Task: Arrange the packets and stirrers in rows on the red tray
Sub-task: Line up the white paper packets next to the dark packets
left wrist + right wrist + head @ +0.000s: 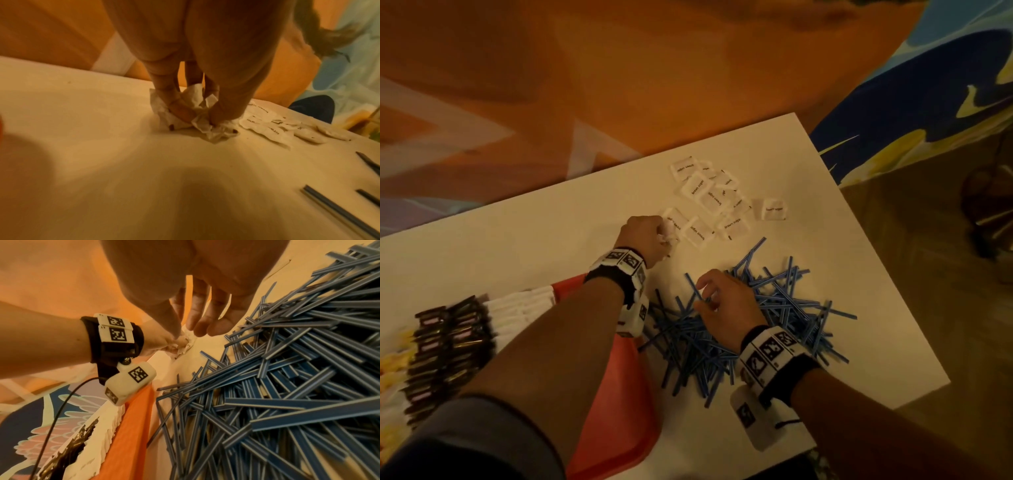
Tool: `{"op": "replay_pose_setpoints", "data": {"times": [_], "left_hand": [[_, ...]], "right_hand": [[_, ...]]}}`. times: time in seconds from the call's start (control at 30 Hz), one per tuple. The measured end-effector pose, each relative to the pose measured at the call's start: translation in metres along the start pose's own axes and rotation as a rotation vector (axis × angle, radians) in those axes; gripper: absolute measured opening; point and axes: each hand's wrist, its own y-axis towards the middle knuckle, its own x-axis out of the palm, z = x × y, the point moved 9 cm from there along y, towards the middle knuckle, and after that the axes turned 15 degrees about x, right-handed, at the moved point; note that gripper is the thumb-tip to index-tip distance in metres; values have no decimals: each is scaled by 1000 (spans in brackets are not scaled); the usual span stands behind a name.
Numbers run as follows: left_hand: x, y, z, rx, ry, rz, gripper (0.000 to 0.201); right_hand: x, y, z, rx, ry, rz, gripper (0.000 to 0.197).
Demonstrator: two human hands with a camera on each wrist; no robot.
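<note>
Rows of packets (448,346) fill the red tray (616,404)

The table (825,192) is viewed from overhead by the head camera; close, low wrist views share the stirrers (287,386).

dim warm orange light, soft shadows, slight blur, wide-angle bending at edges.

Blue stirrers (756,318), seemingly white packets (709,195)
</note>
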Motion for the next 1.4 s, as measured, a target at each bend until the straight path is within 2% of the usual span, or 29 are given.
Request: {"op": "replay_pose_setpoints", "data": {"times": [0.07, 0.17, 0.33, 0.43, 0.5, 0.57, 0.7, 0.77, 0.83, 0.93, 1.03, 1.23, 1.4], "left_hand": [[1, -8, -8, -24, -84, 22, 18], [-5, -28, -15, -42, -192, 83, 23], [-32, -75, -17, -52, -422, 194, 29], [-50, -106, -8, 20, -621, 236, 20], [-62, -129, -3, 25, -800, 300, 13], [-67, -154, -6, -42, -1040, 377, 15], [-67, -205, -13, -222, -1663, 566, 20], [-75, -229, -14, -259, -1839, 645, 18], [-85, -249, -17, -270, -1913, 684, 9], [-91, -271, -33, -343, -1869, 653, 30], [-94, -293, -52, -387, -1816, 594, 30], [-113, -336, -71, -376, -1843, 500, 39], [-123, -364, -93, -382, -1690, 478, 59]], "right_hand": [[0, 0, -2, 16, 22, -14, 24], [-3, -2, -12, 21, 47, -17, 20], [-14, -10, -59, -105, 27, 57, 29], [-9, -23, -96, -181, 63, 24, 36], [0, -36, -117, -200, 73, 5, 33], [9, -51, -134, -201, 95, 11, 27], [32, -85, -169, -217, 137, 42, 19], [47, -103, -187, -242, 120, 57, 20], [64, -120, -202, -269, 97, 69, 19], [92, -145, -225, -329, -4, 70, 18], [113, -167, -242, -364, -95, 91, 15], [138, -194, -254, -289, 5, 84, 9], [154, -211, -254, -261, 56, 115, 10]]}}
